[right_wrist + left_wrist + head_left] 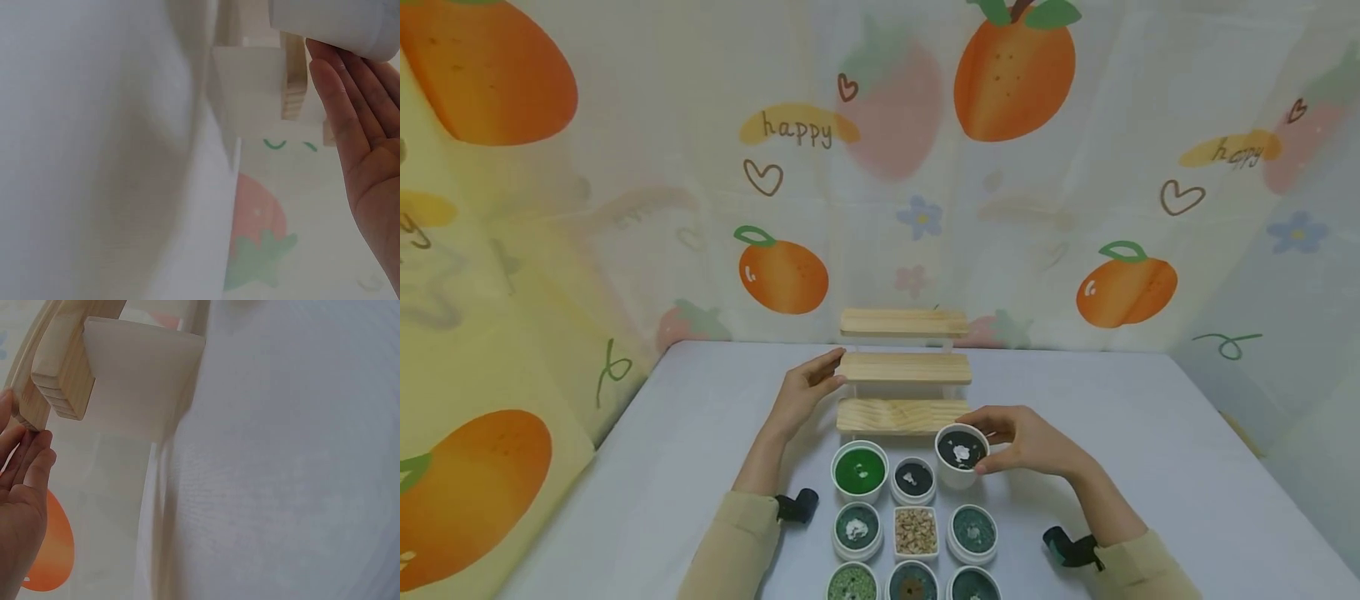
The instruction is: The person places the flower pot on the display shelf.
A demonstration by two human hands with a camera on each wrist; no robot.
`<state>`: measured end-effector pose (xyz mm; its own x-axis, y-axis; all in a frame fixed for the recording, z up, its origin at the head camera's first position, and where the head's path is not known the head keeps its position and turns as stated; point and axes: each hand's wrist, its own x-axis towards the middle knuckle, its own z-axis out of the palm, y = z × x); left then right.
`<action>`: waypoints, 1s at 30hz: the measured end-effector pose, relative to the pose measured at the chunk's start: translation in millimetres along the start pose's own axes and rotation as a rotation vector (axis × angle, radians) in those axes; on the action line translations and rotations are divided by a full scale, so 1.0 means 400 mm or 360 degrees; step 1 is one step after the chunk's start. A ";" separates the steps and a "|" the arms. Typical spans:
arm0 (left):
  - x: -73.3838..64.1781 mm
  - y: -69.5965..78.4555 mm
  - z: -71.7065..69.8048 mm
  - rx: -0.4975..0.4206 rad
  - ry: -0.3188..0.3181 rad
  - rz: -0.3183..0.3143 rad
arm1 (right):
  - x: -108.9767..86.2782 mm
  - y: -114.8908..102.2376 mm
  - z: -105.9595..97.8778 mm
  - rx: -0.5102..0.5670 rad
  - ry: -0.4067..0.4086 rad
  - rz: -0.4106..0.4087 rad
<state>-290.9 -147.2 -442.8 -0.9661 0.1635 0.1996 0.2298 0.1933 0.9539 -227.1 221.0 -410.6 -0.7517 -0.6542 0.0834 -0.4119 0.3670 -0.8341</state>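
Note:
My right hand [1030,442] holds a white cup [957,477] of dark contents with a pale patch on top, thumb at its near side and fingers around the back. This cup is just in front of the lowest step of a three-tier wooden shelf [904,417]. In the right wrist view, the cup's white wall [337,25] lies against the fingers [337,94]. My left hand [805,392] grips the left end of the shelf's middle board, with fingertips [42,440] at the wood in the left wrist view.
Before the shelf stand a green-filled cup [859,471] and a smaller dark-filled cup [913,479]. Nearer me are a square dish of grainy bits [915,531] and several round cups with greenish contents [973,530]. A fruit-printed cloth [880,208] hangs behind the white table [1075,400].

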 end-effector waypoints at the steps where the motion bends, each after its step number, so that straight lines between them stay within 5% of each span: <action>1: 0.001 0.000 0.001 -0.0002 -0.0001 0.0002 | 0.003 -0.005 -0.003 -0.0010 0.0004 0.0003; 22: -0.002 0.002 0.002 0.0015 0.0017 -0.0025 | 0.136 -0.083 -0.028 -0.0162 0.0096 -0.0042; 30: -0.005 0.004 0.002 0.0003 0.0016 -0.0042 | 0.189 -0.106 -0.045 -0.0041 0.0091 -0.0092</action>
<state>-288.4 -146.6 -441.9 -0.9730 0.1486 0.1767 0.2044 0.1992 0.9584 -275.7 168.0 -359.2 -0.7543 -0.6361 0.1625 -0.4677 0.3470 -0.8129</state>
